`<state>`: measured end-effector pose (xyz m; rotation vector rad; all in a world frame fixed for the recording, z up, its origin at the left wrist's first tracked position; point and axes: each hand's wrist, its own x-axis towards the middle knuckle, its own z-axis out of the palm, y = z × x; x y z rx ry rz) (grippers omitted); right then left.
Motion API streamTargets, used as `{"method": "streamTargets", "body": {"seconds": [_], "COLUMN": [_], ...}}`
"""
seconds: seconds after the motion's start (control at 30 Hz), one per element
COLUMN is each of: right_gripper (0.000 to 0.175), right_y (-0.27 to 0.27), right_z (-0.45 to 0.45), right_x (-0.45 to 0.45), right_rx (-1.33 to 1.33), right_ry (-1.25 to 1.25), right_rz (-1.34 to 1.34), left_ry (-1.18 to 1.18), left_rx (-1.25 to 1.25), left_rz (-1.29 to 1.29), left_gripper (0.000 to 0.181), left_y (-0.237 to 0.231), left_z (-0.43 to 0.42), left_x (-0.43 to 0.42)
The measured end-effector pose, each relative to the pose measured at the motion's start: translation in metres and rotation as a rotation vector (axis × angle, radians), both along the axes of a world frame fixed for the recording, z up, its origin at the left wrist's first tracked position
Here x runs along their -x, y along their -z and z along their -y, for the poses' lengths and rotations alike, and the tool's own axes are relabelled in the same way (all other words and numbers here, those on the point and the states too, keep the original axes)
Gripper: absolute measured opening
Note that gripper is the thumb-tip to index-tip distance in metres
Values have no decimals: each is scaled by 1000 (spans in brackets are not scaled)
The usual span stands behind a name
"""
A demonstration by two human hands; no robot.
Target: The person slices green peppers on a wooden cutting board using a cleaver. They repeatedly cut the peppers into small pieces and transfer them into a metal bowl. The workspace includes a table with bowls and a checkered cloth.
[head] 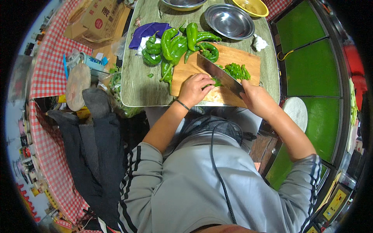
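Observation:
My right hand grips the handle of a cleaver, its broad blade slanting up and left over a wooden cutting board. Under the curled fingers of my left hand lies a piece of green pepper, held on the board close to the blade. Beyond the blade rests a heap of sliced green pepper. Whole long green peppers are piled at the board's far left corner, some overlapping it. My fingers partly hide the held piece.
Behind the board stands a steel bowl; a yellow bowl is farther back. A purple cloth lies left of the peppers, a crumpled white tissue at the right. A cardboard box stands left of the table.

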<state>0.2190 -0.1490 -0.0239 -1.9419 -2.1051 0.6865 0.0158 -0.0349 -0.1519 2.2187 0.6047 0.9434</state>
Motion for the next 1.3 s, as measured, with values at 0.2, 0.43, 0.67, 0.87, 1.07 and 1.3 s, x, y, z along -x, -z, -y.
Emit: {"method": "streamTargets", "body": {"seconds": [0.2,0.43,0.67,0.87,1.07,1.3], "right_gripper": [23,24,23,23,22,24], "right_y": [-9,49,1,-27,-17,26], "right_z": [5,-17,4,11,5,-12], "right_x": [-4,14,4,-3,0,12], "right_rx": [72,-17,52,169,124,25], "right_ry": [-32,31,61,23,8,-16], "right_rz": [38,-18,-36,-10,-15,-27], "left_ry": [-6,-14,-56,-79,-88,-95], "left_rx": [40,22,36,-4,-4,58], "left_rz": [5,27,37,14,-12,-29], "left_gripper": [14,13,14,13,12,13], "left_y": [0,3,4,3,4,9], "left_z": [0,2,4,4,4,4], "left_x": [0,2,-1,-3,-2,-4]}}
